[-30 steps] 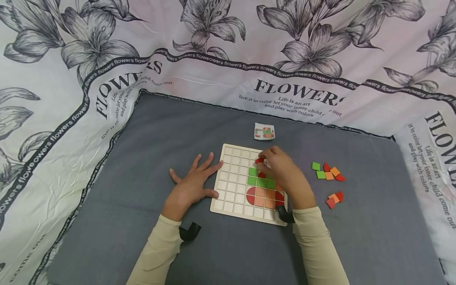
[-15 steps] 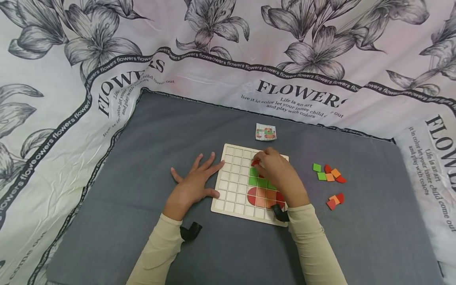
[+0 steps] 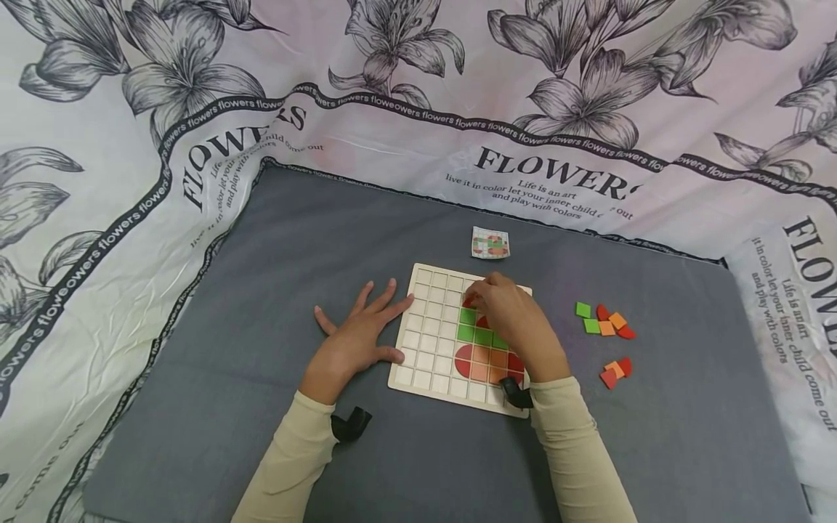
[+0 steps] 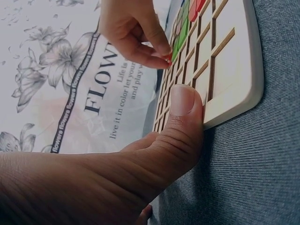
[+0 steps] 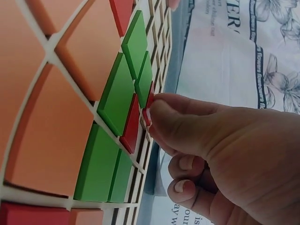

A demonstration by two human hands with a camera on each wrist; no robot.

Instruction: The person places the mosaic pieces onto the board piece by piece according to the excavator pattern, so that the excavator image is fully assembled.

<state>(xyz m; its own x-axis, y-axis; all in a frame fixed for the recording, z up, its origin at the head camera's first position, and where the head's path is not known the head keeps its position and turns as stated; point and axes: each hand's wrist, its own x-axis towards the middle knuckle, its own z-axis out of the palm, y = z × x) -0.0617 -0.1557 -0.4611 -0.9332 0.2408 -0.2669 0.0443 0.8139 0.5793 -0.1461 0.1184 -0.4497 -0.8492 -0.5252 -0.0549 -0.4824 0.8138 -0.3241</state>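
A pale wooden grid board (image 3: 421, 319) lies on the grey table. My left hand (image 3: 356, 341) spreads its fingers along the board's left side, the thumb (image 4: 183, 101) pressing on its edge. Over the board's upper right part, my right hand (image 3: 516, 319) pinches a small red tile (image 5: 147, 115) between thumb and forefinger, right at the cell above the green tiles (image 3: 466, 333). Another red tile (image 5: 131, 126) sits among the greens. Below them, orange tiles (image 3: 480, 365) lie between rounded red tiles (image 3: 463, 361). My right hand hides some upper right cells.
Behind the board lies a small printed pattern card (image 3: 490, 243). To the right are two loose groups: green, red and orange tiles (image 3: 607, 328), and nearer, red and orange ones (image 3: 609, 378). Flower-printed cloth (image 3: 392, 145) surrounds the table's back and sides.
My right hand has shifted slightly left over the board with the red tile and then stayed nearly still. The left hand keeps its place at the board's edge.
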